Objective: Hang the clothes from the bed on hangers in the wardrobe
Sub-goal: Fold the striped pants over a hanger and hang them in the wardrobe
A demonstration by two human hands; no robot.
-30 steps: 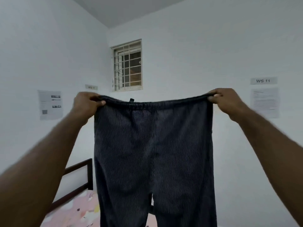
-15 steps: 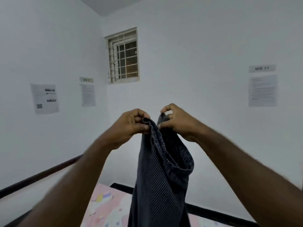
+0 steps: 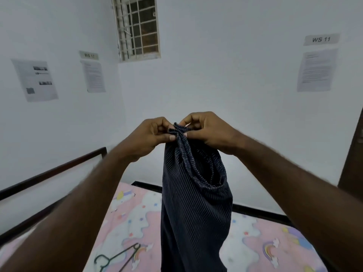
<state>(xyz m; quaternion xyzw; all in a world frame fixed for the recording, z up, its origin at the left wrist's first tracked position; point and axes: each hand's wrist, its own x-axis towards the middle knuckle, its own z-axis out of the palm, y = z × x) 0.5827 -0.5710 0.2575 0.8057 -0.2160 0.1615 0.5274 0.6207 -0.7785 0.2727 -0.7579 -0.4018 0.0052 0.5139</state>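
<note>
Dark pinstriped trousers (image 3: 194, 209) hang folded in half lengthwise in front of me, above the bed. My left hand (image 3: 151, 136) and my right hand (image 3: 208, 130) meet at the top and both pinch the gathered waistband between thumb and fingers. The waistband's loose half sags open below my right hand. A dark wire hanger (image 3: 117, 258) lies on the pink unicorn-print bedsheet (image 3: 265, 246), low and to the left of the trousers. No wardrobe is in view.
A dark bed frame rail (image 3: 53, 171) runs along the left wall and the far side of the bed. A barred window (image 3: 137, 28) sits high in the corner. Paper notices (image 3: 316, 69) hang on both walls. A dark door edge (image 3: 353, 154) shows at the right.
My hands have come together from wide apart, folding the trousers' waistband in half. My view has tilted down, bringing the bed and the hanger into sight.
</note>
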